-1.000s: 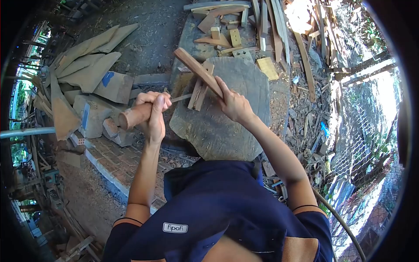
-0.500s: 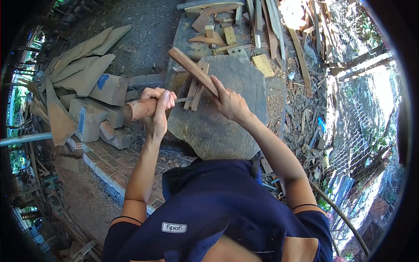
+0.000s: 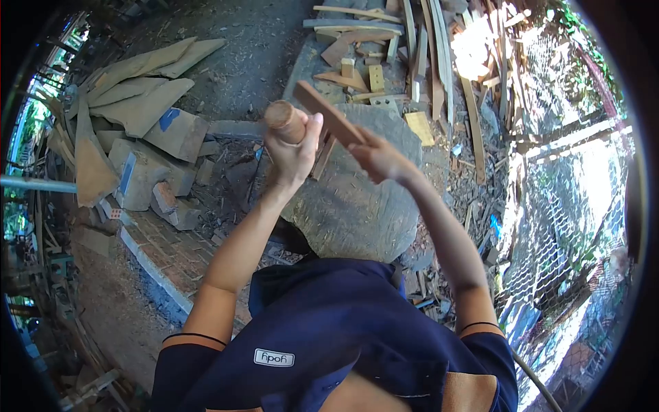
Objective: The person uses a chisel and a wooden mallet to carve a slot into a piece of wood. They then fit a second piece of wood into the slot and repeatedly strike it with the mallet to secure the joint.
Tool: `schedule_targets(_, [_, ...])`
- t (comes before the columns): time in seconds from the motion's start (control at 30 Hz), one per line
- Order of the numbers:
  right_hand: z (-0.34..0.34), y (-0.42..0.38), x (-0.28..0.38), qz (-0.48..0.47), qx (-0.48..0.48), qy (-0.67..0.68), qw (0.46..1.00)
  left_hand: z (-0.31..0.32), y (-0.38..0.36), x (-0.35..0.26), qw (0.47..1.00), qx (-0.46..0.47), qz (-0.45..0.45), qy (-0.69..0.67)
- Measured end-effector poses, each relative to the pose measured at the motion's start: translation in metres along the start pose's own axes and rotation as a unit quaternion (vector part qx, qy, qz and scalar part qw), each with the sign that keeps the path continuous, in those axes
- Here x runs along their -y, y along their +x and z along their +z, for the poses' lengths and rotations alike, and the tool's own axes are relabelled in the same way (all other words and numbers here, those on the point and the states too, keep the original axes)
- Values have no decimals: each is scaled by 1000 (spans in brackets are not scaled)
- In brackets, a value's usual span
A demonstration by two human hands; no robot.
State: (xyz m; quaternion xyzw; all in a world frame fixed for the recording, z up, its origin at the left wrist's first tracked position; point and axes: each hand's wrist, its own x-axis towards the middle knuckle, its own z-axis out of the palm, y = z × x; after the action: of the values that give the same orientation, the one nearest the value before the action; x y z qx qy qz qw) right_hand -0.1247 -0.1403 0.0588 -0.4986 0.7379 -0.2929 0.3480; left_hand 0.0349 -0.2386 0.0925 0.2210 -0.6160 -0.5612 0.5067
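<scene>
My left hand is closed around the thick round wooden handle of a chisel. The handle's end faces up towards me, and the blade is hidden below the hand. In my right hand, slightly blurred, is a flat wooden bat, slanting up to the left, its far end above and beside the chisel handle. Partly covered by the hands, a narrow piece of wood lies on a broad wooden block. Whether the chisel touches that piece cannot be seen.
Offcuts and a yellow block with holes lie beyond the work block. Long wood strips lie to the right, near wire mesh. Curved boards and concrete blocks are piled on the left.
My left hand has moved right and turned the chisel from lying nearly level to more upright, hiding its blade. The bat in my right hand has shifted slightly right.
</scene>
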Motion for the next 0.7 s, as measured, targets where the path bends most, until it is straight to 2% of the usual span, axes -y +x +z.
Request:
schedule_targets(0.03, [-28,-9,31,72,79,108,988,-1,-1,2,1000,-12,-2,5])
schedule_targets(0.1, [-65,-38,87,45,6,98,994,-4,0,13,999,-24,30,34])
schedule_targets(0.13, [-76,-56,111,-17,-52,123,991,-4,-1,17,996,-32,58,65])
schedule_targets(0.17, [-86,-70,131,-80,-110,148,980,1,-2,16,997,-57,32,48])
schedule_targets(0.2, [-94,-78,142,-207,-144,149,956,4,-3,11,997,-58,31,46])
schedule_targets(0.27, [-97,-98,159,-278,-231,87,928,12,-5,-1,995,-28,18,90])
schedule_targets(0.3, [-89,-101,154,-284,-219,26,933,17,-6,-2,990,-37,77,114])
schedule_targets(0.33, [-80,-103,148,-290,-205,-34,934,22,-9,-1,990,-41,79,112])
schedule_targets(0.37, [-81,-109,143,-165,-60,-131,976,26,-13,1,987,-36,106,115])
schedule_targets(0.43, [-94,-115,138,-164,-50,-131,976,33,-15,-1,973,-25,182,139])
schedule_targets(0.47, [-101,-116,138,-160,-39,-132,978,34,-13,0,973,-28,187,134])
schedule_targets(0.5, [-101,-121,142,-168,-56,-46,983,33,-17,1,975,-4,170,147])
schedule_targets(0.53, [-101,-129,145,-163,-55,-46,984,34,-22,3,976,22,149,159])
schedule_targets(0.6, [-96,-143,149,-256,-199,48,945,35,-25,8,978,12,139,152])
schedule_targets(0.63, [-84,-142,144,-264,-221,45,938,33,-25,9,980,18,133,147])
schedule_targets(0.67, [-82,-136,131,-253,-177,-118,944,31,-22,9,981,24,133,140])
schedule_targets(0.7, [-79,-132,122,-199,-102,-63,973,30,-23,8,980,27,139,141])
